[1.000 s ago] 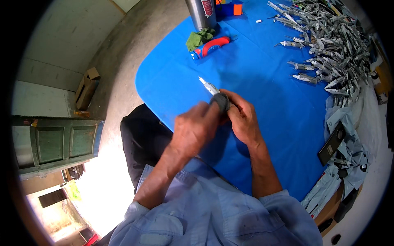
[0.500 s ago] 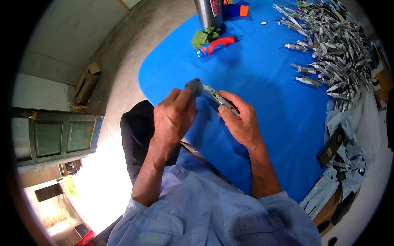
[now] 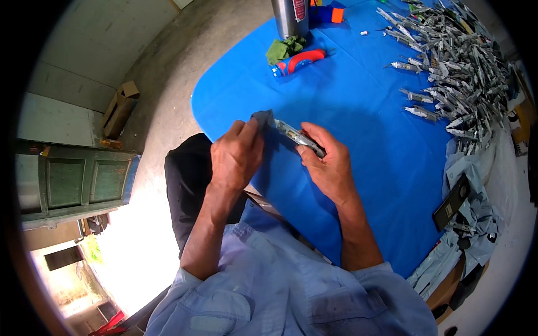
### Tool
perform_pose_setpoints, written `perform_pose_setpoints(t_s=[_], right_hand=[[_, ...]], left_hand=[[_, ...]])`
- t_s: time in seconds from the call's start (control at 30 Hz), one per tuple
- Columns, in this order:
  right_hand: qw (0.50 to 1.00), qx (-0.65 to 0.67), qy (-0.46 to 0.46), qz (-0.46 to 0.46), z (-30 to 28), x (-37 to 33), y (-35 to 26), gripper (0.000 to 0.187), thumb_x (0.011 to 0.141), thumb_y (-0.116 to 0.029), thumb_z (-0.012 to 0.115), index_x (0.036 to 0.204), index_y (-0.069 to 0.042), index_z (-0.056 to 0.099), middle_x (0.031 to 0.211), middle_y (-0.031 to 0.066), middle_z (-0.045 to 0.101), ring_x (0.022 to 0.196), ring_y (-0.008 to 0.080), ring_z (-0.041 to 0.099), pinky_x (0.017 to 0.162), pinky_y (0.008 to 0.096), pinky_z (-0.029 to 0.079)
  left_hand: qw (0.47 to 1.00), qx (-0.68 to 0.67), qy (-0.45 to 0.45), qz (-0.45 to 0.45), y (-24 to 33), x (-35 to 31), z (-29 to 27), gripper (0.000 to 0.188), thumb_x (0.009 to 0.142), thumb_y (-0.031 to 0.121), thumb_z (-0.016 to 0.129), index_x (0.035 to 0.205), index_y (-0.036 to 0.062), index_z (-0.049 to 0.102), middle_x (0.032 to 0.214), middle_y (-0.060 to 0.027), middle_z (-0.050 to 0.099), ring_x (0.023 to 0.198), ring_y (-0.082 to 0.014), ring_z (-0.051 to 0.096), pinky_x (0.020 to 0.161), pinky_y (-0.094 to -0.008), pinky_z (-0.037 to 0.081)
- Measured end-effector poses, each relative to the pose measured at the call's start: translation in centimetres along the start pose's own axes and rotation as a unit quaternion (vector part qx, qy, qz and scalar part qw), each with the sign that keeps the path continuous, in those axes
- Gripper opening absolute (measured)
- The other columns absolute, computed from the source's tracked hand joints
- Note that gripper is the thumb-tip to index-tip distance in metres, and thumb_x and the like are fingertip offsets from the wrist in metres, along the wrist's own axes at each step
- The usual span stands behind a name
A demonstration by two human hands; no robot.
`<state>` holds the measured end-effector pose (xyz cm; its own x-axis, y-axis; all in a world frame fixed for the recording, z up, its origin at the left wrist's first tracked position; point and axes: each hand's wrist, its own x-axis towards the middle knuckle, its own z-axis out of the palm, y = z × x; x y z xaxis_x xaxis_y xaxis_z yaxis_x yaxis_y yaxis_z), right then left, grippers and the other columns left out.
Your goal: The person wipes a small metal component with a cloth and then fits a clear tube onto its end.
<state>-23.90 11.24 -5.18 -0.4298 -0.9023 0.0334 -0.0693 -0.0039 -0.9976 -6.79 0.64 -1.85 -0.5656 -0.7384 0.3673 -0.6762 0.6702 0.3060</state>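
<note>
My left hand [image 3: 235, 154] is closed on a small dark grey cloth [image 3: 262, 119], pinched at the fingertips. In my right hand [image 3: 330, 165] is a slim grey-and-white device [image 3: 294, 134] with its inner parts exposed, gripped between thumb and fingers. Its far left tip meets the cloth, and the cloth hides that end. Both hands are above the blue-covered table [image 3: 370, 185]. A large pile of similar slim grey devices [image 3: 471, 78] lies on the right side, several of them lying loose along its left edge.
A red-and-blue tube [image 3: 300, 61] lies beside a crumpled green cloth [image 3: 284, 50] and a metal flask [image 3: 290, 19]. A blue-and-orange object [image 3: 330, 14] is behind. At right, a dark phone-like object [image 3: 451, 203] rests on grey plastic bags [image 3: 476, 224]. A cardboard box [image 3: 120, 109] stands on the floor.
The device's tip has come into contact with the cloth, where a small gap showed before. The device now lies at a flatter angle. My hands have barely shifted.
</note>
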Motion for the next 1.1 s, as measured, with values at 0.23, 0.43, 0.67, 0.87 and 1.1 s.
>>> perform_pose_setpoints(t_s=[0.23, 0.43, 0.67, 0.87, 1.1], right_hand=[[0.992, -0.085, 0.016, -0.093, 0.3, 0.0, 0.5, 0.045, 0.087, 0.005, 0.066, 0.131, -0.001, 0.059, 0.114, 0.0212, 0.073, 0.105, 0.0343, 0.073, 0.085, 0.0395, 0.059], [0.989, -0.112, 0.026, -0.097, 0.7, -0.3, -0.1, 0.044, 0.087, 0.006, 0.067, 0.130, -0.002, 0.059, 0.111, 0.0197, 0.074, 0.103, 0.0357, 0.073, 0.083, 0.0395, 0.059], [0.988, -0.114, 0.025, -0.103, 0.9, -0.2, 0.1, 0.045, 0.086, 0.006, 0.067, 0.129, -0.003, 0.058, 0.110, 0.0201, 0.074, 0.101, 0.0381, 0.072, 0.083, 0.0418, 0.059], [0.979, -0.157, 0.029, -0.123, 0.4, -0.3, -0.1, 0.054, 0.080, 0.009, 0.066, 0.132, -0.004, 0.058, 0.105, 0.0240, 0.072, 0.097, 0.0435, 0.070, 0.079, 0.0468, 0.058], [0.978, -0.159, 0.018, -0.130, 0.3, -0.4, -0.1, 0.054, 0.081, 0.008, 0.067, 0.132, -0.004, 0.057, 0.108, 0.0236, 0.072, 0.098, 0.0423, 0.071, 0.080, 0.0462, 0.058]], left_hand=[[0.992, -0.051, -0.055, 0.097, 5.0, -0.9, -1.0, 0.017, 0.084, 0.010, 0.069, 0.100, 0.0106, 0.061, 0.082, -0.0095, 0.062, 0.066, -0.0309, 0.067, 0.055, -0.0437, 0.054], [0.996, -0.027, -0.075, 0.047, 3.0, -0.6, -0.4, 0.014, 0.083, 0.012, 0.071, 0.095, 0.0090, 0.065, 0.084, -0.0110, 0.064, 0.071, -0.0338, 0.067, 0.061, -0.0443, 0.054], [0.998, 0.009, -0.059, 0.033, 1.9, -0.5, -1.6, 0.019, 0.085, 0.012, 0.068, 0.104, 0.0121, 0.065, 0.081, -0.0099, 0.061, 0.069, -0.0302, 0.068, 0.057, -0.0419, 0.054], [0.989, -0.027, -0.081, 0.118, 5.5, -1.0, -0.3, 0.017, 0.083, 0.007, 0.067, 0.099, 0.0080, 0.060, 0.079, -0.0098, 0.057, 0.069, -0.0276, 0.067, 0.055, -0.0400, 0.053], [0.986, -0.011, -0.079, 0.148, 5.2, -1.1, -0.9, 0.019, 0.082, 0.006, 0.065, 0.100, 0.0093, 0.061, 0.083, -0.0089, 0.057, 0.071, -0.0258, 0.067, 0.056, -0.0394, 0.053]])
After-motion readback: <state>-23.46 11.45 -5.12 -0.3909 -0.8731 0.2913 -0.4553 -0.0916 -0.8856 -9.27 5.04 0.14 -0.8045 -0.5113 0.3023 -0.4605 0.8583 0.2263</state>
